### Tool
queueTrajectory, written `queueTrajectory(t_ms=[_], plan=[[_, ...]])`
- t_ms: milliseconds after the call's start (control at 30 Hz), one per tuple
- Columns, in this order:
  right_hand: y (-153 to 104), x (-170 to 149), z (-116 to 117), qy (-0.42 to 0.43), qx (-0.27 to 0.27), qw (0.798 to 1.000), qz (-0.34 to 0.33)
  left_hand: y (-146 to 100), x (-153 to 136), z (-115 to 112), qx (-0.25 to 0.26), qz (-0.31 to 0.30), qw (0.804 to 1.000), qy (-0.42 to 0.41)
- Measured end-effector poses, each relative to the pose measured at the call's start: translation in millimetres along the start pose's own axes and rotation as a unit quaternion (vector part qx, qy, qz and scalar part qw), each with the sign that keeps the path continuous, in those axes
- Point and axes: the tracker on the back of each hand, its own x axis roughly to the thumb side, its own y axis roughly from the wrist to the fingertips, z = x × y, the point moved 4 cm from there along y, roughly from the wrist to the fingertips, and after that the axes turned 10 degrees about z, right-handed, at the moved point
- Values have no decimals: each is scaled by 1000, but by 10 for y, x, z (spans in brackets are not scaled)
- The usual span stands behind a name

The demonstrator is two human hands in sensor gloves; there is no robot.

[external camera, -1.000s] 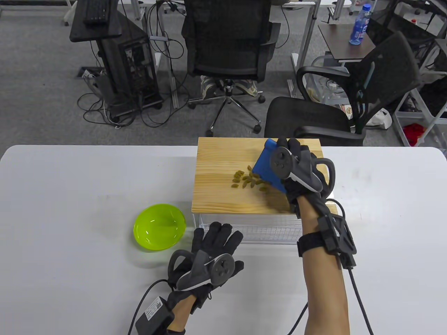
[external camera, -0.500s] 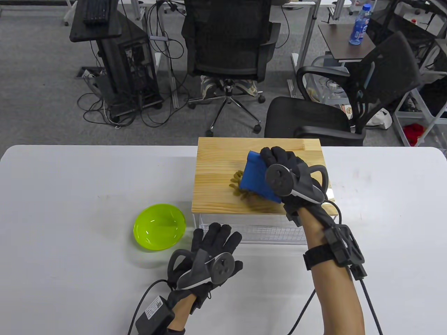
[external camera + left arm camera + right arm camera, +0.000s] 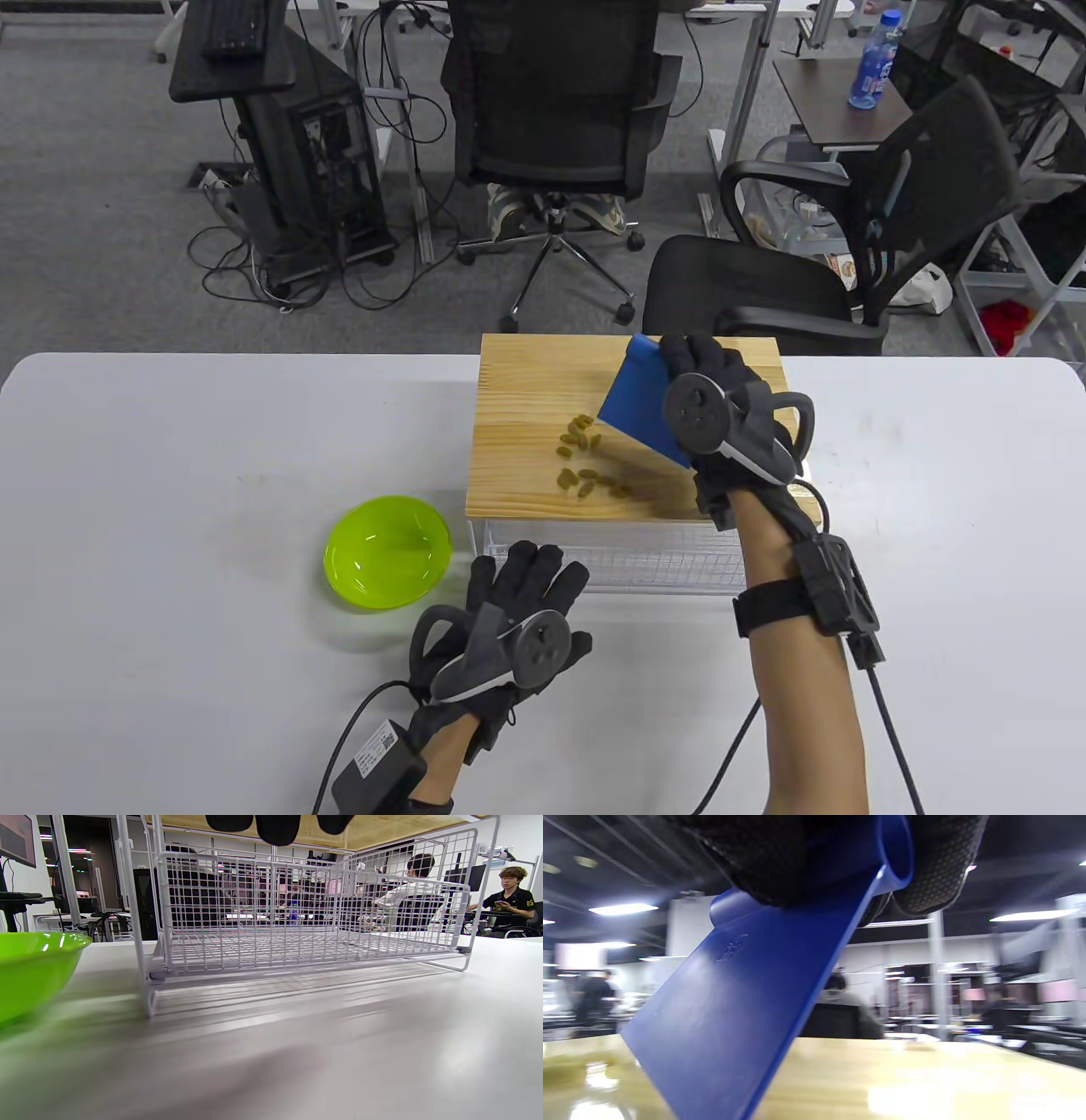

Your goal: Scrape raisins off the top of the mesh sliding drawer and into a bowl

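right hand (image 3: 721,407): clamped on scraper (image 3: 640,412) handle
left hand (image 3: 509,620): flat on counter (image 3: 170,509), fingers apart
raisins (image 3: 585,463): light, loose, likely scatter; sweep left toward bowl (image 3: 388,552)

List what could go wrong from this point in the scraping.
The bowl sits on the table left of the wooden top, below its front-left corner, so raisins swept straight off an edge may miss it. The left hand rests flat, not holding the bowl. The scraper could scatter loose raisins.

One bowl (image 3: 388,552), one scraper (image 3: 638,412), about ten raisins (image 3: 584,463).
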Motion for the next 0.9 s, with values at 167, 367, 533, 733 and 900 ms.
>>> queueTrajectory(t_ms=[167, 367, 533, 733, 900], plan=[[154, -17, 122, -70, 21, 995, 69, -5, -5, 26, 3, -1, 1000, -9], [207, 229, 199, -39, 29, 998, 34, -12, -57, 52, 3, 1, 1000, -23], [115, 490, 185, -24, 19, 999, -38, -11, -73, 31, -4, 1, 1000, -20], [-56, 630, 130, 20, 21, 992, -124, -15, -50, 19, -7, -3, 1000, -20], [-184, 717, 78, 32, 11, 984, -173, -16, -34, -1, -14, -5, 1000, -16]])
